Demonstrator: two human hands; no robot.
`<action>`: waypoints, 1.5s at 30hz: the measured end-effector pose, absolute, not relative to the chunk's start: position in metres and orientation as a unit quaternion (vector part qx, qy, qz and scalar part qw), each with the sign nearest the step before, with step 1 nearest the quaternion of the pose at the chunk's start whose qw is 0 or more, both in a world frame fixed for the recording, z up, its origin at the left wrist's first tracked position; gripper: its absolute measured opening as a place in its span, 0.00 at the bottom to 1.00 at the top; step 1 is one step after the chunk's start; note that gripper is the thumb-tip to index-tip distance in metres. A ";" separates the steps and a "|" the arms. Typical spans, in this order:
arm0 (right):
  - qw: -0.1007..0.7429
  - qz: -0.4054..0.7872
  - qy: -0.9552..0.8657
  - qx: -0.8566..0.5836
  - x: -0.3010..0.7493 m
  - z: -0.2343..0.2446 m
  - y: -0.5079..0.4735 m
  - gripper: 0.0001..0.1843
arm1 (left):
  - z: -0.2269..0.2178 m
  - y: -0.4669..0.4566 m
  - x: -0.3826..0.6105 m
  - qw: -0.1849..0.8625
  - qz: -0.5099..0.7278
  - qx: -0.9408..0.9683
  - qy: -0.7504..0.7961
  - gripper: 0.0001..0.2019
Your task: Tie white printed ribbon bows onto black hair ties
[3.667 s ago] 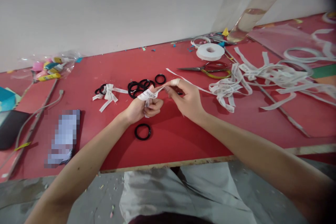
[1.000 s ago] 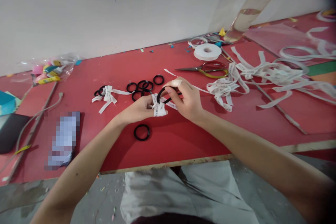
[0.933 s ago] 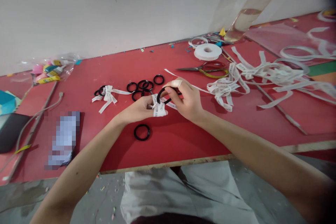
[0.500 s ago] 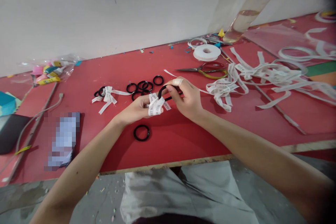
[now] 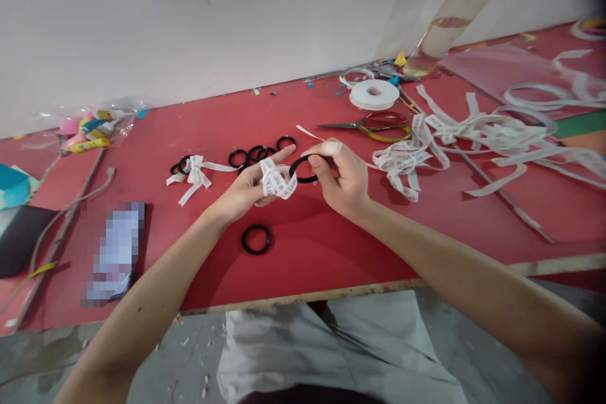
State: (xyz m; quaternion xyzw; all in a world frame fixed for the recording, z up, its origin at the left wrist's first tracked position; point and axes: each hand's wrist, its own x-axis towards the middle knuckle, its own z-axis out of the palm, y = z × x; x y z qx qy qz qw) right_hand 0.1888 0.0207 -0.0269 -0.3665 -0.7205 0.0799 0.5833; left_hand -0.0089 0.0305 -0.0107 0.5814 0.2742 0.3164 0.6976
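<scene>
Between my hands is a black hair tie with a white printed ribbon looped at its left side. My left hand is closed on the ribbon, its index finger stretched out behind it. The thumb and fingers of my right hand pinch the right side of the hair tie. One loose hair tie lies on the table below my hands, and several more hair ties lie behind my left hand. Farther left, finished-looking hair ties carry a ribbon bow.
On the red table are scissors, a white ribbon roll and a heap of printed ribbon strips at right. A tall bottle leans at the back. At left lie a phone, a cable and a bag of coloured items.
My left index finger has stretched out, and the ribbon has shifted slightly up and left in that hand. My right hand still holds the hair tie, now turned to show more of its ring.
</scene>
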 end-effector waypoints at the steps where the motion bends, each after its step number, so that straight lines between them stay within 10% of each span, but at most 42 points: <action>1: 0.585 0.084 -0.717 -0.369 0.189 -0.027 0.021 0.07 | -0.010 0.031 -0.009 0.696 0.320 0.579 0.280 0.29; 22: 0.558 0.227 -0.703 -0.379 0.189 -0.028 0.020 0.17 | -0.014 0.035 -0.001 0.672 0.363 0.552 0.335 0.29; 32: 0.707 0.271 -0.474 -0.450 0.208 -0.032 0.059 0.34 | -0.005 0.039 -0.008 0.721 0.409 0.502 0.248 0.33; 37: 0.452 0.167 -0.736 -0.475 0.207 -0.043 0.056 0.28 | -0.009 0.035 -0.008 0.622 0.396 0.612 0.284 0.28; 41: 0.457 0.117 -0.807 -0.356 0.196 -0.041 0.050 0.07 | -0.009 0.030 -0.003 0.510 0.355 0.689 0.372 0.30; 45: 0.455 0.115 -0.845 -0.257 0.191 -0.035 0.043 0.06 | -0.010 0.028 -0.002 0.444 0.323 0.738 0.391 0.32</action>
